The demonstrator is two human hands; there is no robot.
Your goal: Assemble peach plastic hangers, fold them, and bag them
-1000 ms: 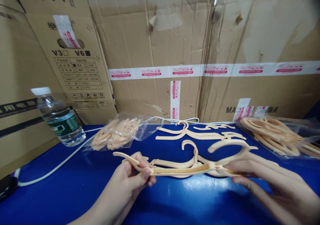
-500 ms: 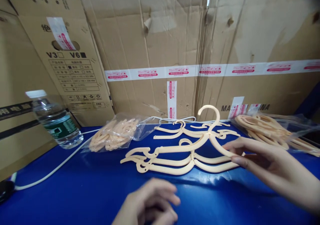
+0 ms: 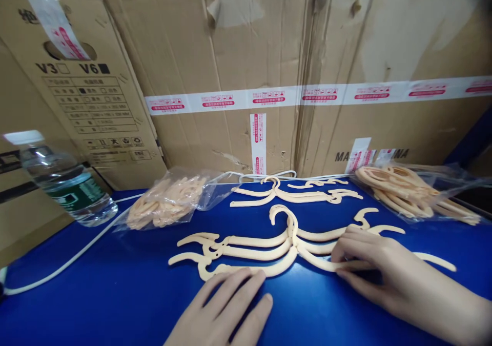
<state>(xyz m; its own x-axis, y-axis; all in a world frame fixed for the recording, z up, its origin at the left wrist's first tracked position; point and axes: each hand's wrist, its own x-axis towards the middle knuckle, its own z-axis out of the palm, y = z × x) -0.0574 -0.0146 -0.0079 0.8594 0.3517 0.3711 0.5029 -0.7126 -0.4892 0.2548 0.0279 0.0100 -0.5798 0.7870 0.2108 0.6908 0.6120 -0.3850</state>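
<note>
A small stack of cream plastic hangers (image 3: 269, 243) lies flat in the middle of the blue table (image 3: 115, 294). My left hand (image 3: 226, 312) rests flat and open at the stack's near edge, fingertips touching the lowest hanger's left arm. My right hand (image 3: 380, 269) lies over the right arms of the stack, fingers pressed down on them. Another hanger (image 3: 295, 195) lies further back by the cardboard boxes.
A clear bag of hanger parts (image 3: 169, 202) lies at the back left and a bag of hangers (image 3: 407, 192) at the back right. A water bottle (image 3: 61, 182) stands far left. A white cable (image 3: 69, 261) crosses the table. Cardboard boxes (image 3: 246, 69) wall off the back.
My right hand has laid the lifted hanger down flat onto the stack. My left hand, which let go of it earlier, now rests open at the stack's near edge. The view shifted right.
</note>
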